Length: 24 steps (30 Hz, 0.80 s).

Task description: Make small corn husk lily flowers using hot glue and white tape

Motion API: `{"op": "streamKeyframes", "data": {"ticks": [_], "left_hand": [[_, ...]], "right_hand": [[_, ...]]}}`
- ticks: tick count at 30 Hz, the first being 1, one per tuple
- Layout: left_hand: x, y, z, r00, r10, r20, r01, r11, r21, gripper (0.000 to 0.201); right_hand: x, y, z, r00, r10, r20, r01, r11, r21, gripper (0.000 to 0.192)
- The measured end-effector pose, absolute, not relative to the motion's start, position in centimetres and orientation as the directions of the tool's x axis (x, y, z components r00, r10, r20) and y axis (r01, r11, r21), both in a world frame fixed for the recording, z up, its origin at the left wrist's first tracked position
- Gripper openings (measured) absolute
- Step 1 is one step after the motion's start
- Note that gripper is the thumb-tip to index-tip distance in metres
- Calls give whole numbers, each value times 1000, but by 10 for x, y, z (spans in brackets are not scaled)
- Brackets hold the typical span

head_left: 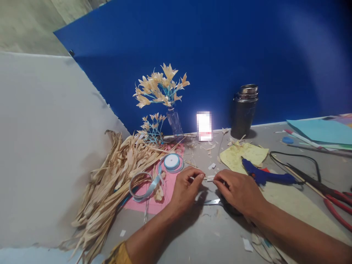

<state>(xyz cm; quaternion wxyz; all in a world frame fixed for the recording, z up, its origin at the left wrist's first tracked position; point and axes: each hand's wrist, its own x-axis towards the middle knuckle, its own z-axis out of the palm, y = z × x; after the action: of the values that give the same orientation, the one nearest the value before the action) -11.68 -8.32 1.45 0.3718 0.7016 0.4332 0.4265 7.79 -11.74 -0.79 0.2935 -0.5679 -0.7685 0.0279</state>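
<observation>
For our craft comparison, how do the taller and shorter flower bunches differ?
The taller bunch has larger blooms; the shorter bunch, smaller ones. The taller bunch rises from a clear bottle; the shorter bunch sits lower, left of it. Both have pale, pointed petals and blue stems.

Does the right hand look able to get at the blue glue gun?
Likely yes: the glue gun lies close beside the right hand, with nothing visibly standing between, though it seems to pinch a pale strip.

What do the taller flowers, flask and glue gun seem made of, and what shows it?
Taller flowers: probably dried husk or paper, matte; thin, creamy, pointed petals.
Flask: likely metal; bright reflections on the neck, dark, faintly glossy body.
Glue gun: apparently smooth plastic; blue, moulded-looking body.
</observation>
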Motion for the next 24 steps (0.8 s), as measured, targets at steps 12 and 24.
{"op": "streamKeyframes", "data": {"ticks": [12,24], "left_hand": [[-110,-87,9,292,954,67,86,-96,992,7],[-107,-90,4,442,877,-190,-194,300,934,34]], "right_hand": [[74,-118,3,-166,950,264,732,298,-613,22],[75,-118,5,-143,977,159,780,211,-589,22]]}}
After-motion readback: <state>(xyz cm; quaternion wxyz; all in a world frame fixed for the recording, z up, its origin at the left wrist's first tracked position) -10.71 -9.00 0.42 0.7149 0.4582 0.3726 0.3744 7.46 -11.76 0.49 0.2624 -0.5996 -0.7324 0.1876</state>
